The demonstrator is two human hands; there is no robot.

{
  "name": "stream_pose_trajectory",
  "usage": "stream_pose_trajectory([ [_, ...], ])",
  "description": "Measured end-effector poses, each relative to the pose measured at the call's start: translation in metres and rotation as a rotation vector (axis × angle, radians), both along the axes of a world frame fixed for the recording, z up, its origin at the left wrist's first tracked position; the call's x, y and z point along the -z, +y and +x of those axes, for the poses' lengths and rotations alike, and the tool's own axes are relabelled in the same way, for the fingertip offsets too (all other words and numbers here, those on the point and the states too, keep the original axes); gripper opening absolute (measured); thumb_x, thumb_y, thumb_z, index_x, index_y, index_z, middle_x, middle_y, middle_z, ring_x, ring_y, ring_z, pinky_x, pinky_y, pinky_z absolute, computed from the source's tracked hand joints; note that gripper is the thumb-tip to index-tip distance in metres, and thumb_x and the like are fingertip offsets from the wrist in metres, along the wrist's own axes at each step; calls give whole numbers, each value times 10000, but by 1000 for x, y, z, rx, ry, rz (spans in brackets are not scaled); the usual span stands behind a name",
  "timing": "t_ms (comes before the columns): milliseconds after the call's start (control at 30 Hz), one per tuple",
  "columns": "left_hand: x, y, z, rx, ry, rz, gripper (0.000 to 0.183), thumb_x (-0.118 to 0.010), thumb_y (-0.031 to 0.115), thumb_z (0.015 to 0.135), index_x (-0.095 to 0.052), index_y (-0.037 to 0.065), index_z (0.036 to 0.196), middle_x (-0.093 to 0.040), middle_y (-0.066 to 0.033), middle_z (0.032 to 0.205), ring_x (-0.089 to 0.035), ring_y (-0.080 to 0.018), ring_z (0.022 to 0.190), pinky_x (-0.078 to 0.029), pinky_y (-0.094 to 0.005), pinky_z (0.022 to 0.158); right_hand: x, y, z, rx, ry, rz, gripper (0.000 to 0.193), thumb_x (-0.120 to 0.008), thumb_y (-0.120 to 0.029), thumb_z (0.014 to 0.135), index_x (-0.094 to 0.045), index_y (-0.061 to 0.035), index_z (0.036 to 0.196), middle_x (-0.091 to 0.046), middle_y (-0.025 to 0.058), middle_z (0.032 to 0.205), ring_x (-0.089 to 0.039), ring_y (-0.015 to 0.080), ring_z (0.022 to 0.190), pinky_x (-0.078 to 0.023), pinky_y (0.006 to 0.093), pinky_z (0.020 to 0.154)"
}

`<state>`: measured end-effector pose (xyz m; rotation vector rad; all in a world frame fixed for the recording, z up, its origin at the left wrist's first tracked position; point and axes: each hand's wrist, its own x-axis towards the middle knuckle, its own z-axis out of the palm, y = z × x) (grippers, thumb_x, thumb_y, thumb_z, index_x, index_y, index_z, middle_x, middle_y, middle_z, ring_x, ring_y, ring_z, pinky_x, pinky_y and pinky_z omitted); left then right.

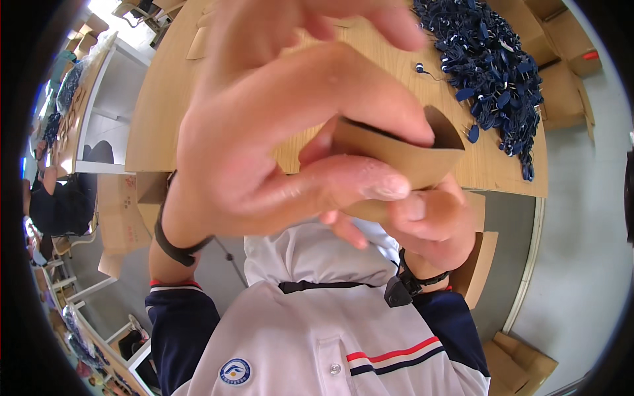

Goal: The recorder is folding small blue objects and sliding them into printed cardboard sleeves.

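Note:
Close in front of me, a folded piece of brown cardboard (426, 165) is held between both hands, its upper edge parted to show a dark inside. My left hand (264, 132) is closed on it from the left, with the index fingertip dipping into the opening and the thumb along the near face. From the lower right, my right hand (436, 228) pinches its lower part, the thumb pressed on the near side. The cardboard's far side and some fingers are hidden. The upper fingers of my left hand are blurred.
A large heap of dark blue corded pieces (495, 66) lies at the far right of the wooden table (158, 125). One loose piece (421, 68) sits beside it. Cardboard boxes (561, 92) stand at the right. Another table with goods (86, 119) is at the left.

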<state>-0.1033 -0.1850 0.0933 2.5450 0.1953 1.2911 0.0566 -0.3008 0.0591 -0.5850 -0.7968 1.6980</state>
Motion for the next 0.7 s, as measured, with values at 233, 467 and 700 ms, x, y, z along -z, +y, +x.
stream_pose_trajectory([
  [233, 17, 16, 5, 386, 253, -213, 331, -570, 295, 897, -658, -13, 811, -571, -279, 1225, -527, -299, 1109, -364, -477, 926, 1, 3, -15, 323, -250, 39, 428, -698, -249, 804, -564, 76, 1047, -543, 82, 662, -474, 98, 515, -284, 203, 384],
  [467, 40, -4, 21, 273, -73, -745, 238, -570, 229, 918, -620, 24, 807, -573, -107, 986, -453, -213, 1144, -351, -347, 973, 20, 16, -7, 657, -873, 360, 285, -670, -65, 866, -567, 41, 1110, -634, 44, 805, -566, 89, 657, -445, 204, 572],
  [700, 38, -20, 27, 507, -4, -1670, 389, -708, 197, 844, -479, 46, 1121, -528, -16, 997, -448, -161, 1138, -379, -331, 965, 25, 16, 15, 598, -1060, 399, 321, -754, -37, 744, -605, -42, 1028, -633, 129, 798, -638, 315, 723, -505, 344, 640],
])
